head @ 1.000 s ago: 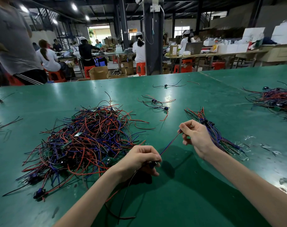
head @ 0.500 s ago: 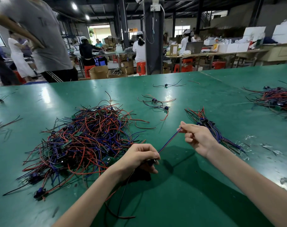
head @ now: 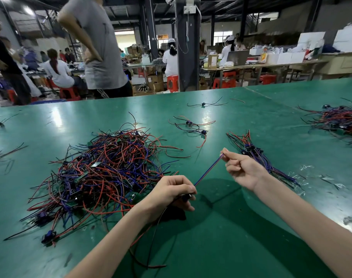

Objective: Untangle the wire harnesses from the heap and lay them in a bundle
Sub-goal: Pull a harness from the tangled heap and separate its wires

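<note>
Fingers (head: 228,154) pinching one harness (head: 209,169) stretched taut

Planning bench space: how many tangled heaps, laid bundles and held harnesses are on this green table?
Heaps: 2, near heap and far heap
Bundle: 1
Held harness: 1
Total: 4

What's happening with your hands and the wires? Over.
Left hand grips wire harness, right hand pinches its far end. Taut between them. Heap at left, bundle just beyond right hand.
</note>
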